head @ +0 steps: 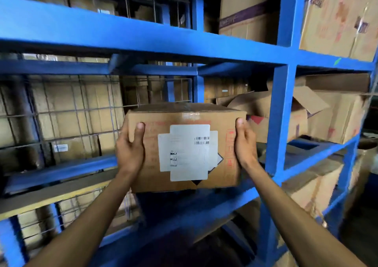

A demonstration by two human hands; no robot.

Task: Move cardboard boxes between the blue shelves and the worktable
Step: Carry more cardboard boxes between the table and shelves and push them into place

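Note:
A brown cardboard box with white shipping labels and red print on its front is held up in front of the blue shelves, at the height of the middle bay. My left hand clamps its left side, thumb on the front face. On the right side my right hand grips the same way. The box's underside is level with the front beam of the shelf; I cannot tell whether it rests on the shelf.
Blue uprights and beams frame the bay. A crumpled open box lies right behind the held one. More cartons fill the upper and right bays. Wire mesh with boxes behind it closes the left side.

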